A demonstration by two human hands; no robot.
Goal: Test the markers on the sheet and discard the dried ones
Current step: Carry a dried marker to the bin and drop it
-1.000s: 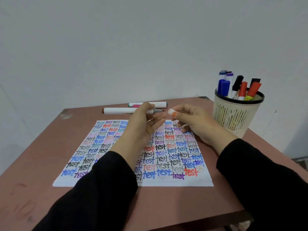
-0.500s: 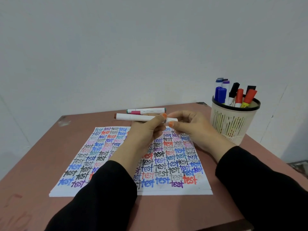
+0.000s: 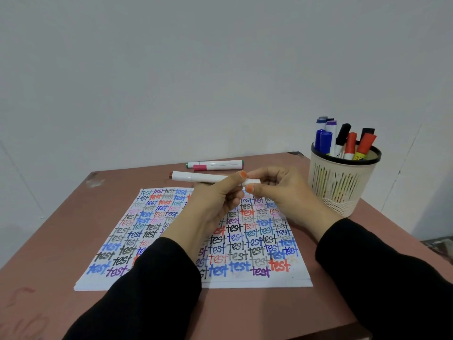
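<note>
One flat paper sheet (image 3: 282, 280), covered in "test" words. Over its far end my left hand (image 3: 215, 195) and right hand (image 3: 277, 187) each pinch one smooth white cylindrical marker (image 3: 196, 178), held level. Two loose markers (image 3: 215, 165) lie on the tabletop (image 3: 61, 229) beyond the sheet. To the right of the sheet, one ribbed plastic basket (image 3: 340, 182) holds about eight more.

Both arms wear long black sleeves. The left sleeve (image 3: 152, 285) is plain matte cloth, loose on the forearm, with soft folds and a rounded cuff that ends at the wrist. The right sleeve (image 3: 382, 273) is of the same black cloth and also ends at the wrist in a plain edge. Beyond the cuffs the left hand (image 3: 210, 204) and the right hand (image 3: 277, 190) are bare. The left thumbnail (image 3: 242, 174) and the right thumbnail (image 3: 249, 188) are painted bright orange.
</note>
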